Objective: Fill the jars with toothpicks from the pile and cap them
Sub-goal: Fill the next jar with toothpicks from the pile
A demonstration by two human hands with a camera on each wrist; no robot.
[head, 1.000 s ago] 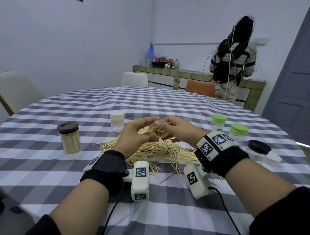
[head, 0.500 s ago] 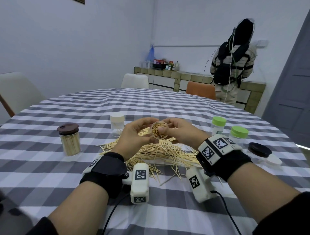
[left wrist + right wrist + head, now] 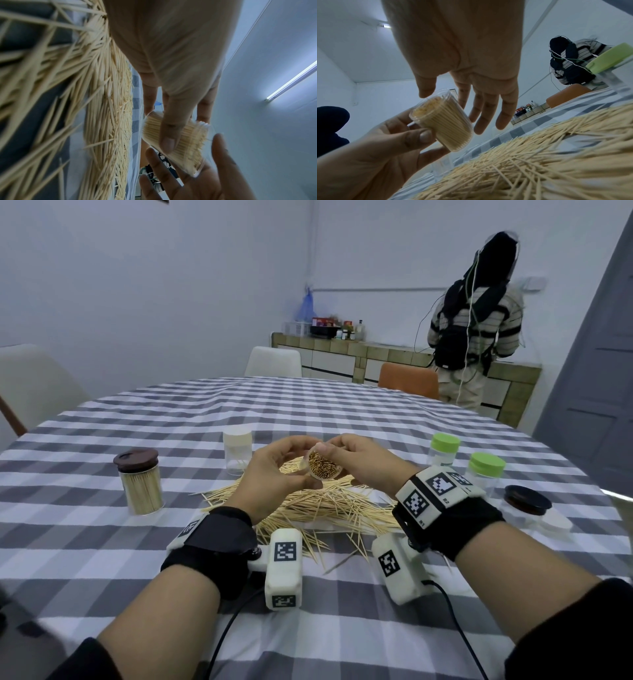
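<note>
Holding a clear plastic jar packed with toothpicks (image 3: 322, 468) uncapped above the loose toothpick pile (image 3: 308, 508), the left hand (image 3: 274, 474) is gripping it, right fingers (image 3: 489, 108) hanging relaxed, while a brown-lidded filled jar (image 3: 140, 481) is standing finished at nine o'clock and two green-capped jars (image 3: 466, 467) at three o'clock are looking unfilled.

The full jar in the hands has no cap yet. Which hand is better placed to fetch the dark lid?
Probably the right hand. The dark lid lies on its side of the table, and its fingers are straight and only touch the jar. The left hand grips the jar.
</note>
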